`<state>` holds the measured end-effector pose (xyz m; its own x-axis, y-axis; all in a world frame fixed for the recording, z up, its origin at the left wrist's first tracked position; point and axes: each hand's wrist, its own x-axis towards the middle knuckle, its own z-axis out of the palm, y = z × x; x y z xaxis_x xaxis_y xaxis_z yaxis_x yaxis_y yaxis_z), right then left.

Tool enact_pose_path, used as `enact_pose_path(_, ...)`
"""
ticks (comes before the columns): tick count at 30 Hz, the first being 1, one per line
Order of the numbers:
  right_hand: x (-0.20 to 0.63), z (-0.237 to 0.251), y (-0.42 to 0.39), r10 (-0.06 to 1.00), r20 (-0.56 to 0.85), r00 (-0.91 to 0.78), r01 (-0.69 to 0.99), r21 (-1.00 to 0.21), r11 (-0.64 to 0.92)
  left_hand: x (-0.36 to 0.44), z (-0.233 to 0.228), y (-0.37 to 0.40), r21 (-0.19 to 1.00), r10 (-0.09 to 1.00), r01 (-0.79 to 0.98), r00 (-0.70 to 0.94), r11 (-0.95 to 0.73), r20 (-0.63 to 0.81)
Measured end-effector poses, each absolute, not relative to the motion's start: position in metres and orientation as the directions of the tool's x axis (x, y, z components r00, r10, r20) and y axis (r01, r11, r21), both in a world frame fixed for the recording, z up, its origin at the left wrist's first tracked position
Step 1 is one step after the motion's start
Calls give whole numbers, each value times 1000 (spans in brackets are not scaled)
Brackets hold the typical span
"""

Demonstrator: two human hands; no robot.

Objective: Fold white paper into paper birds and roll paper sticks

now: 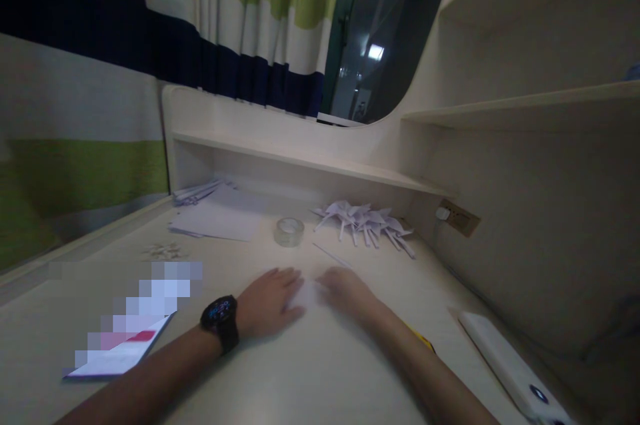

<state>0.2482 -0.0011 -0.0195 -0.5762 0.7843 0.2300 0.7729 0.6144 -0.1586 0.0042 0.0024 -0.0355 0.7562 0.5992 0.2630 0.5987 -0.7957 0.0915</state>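
My left hand (267, 302) lies flat on the bench (310, 372), fingers spread and pressing down on a small white sheet of paper (306, 293) — nothing is clasped in that grip, it is open and palm-down. My right hand (347, 292) rests on the other side of the same sheet, also flat, its grip loose and open over the paper's edge; the sheet sits between the two hands, near the middle of the bench. A black watch (221, 320) is on my left wrist. Beyond the hands stand a roll of clear tape (289, 231), a heap of folded paper cranes (367, 220) and a stack of white sheets (220, 217) — all well apart from my fingers.
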Motion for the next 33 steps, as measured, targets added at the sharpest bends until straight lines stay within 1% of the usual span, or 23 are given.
enact_pose_path(2, 256, -19, -13, 807, 299, -509, 823, -108, 558, 2, -40, 1, 110, 613, 609, 742, -786, 271)
enact_pose_path(5, 276, -15, -39, 866, 366, -341, 917, -73, 392, 1, -43, -3, 126, 636, 629, 720, -767, 277)
enact_pose_path(7, 293, -15, -58, 889, 368, -271, 946, -69, 317, 2, -42, -5, 127, 644, 638, 712, -760, 280)
enact_pose_path(9, 309, -18, -75, 916, 346, -203, 961, -109, 254, 4, -41, -7, 122, 641, 636, 713, -762, 283)
enact_pose_path(12, 328, -25, -90, 939, 309, -149, 958, -191, 215, 6, -40, -10, 125, 635, 630, 713, -767, 298)
enact_pose_path(15, 343, -31, -93, 937, 332, -108, 959, -215, 187, 5, -41, -12, 149, 643, 632, 700, -760, 310)
enact_pose_path(18, 359, -36, -88, 928, 366, -71, 966, -205, 155, 5, -44, -14, 150, 653, 643, 689, -751, 315)
enact_pose_path(22, 371, -40, -83, 926, 373, -59, 976, -175, 133, 7, -43, -21, 112, 665, 671, 671, -733, 329)
enact_pose_path(25, 359, -33, -81, 922, 384, -46, 992, -93, 88, 11, -41, -27, 71, 666, 687, 667, -723, 335)
enact_pose_path(27, 337, -24, -78, 910, 404, -97, 993, -28, 118, 13, -41, -30, 59, 668, 695, 660, -717, 343)
enact_pose_path(28, 323, -19, -75, 907, 387, -166, 981, -30, 192, 14, -41, -31, 57, 669, 697, 657, -714, 346)
enact_pose_path(29, 308, -15, -71, 899, 357, -253, 955, -56, 291, 15, -42, -32, 56, 670, 699, 655, -712, 349)
enact_pose_path(31, 279, -10, -58, 849, 302, -434, 868, -111, 483, 16, -43, -31, 60, 670, 698, 654, -713, 352)
enact_pose_path(33, 256, -11, -42, 783, 258, -567, 778, -146, 611, 15, -41, -27, 76, 663, 686, 661, -724, 350)
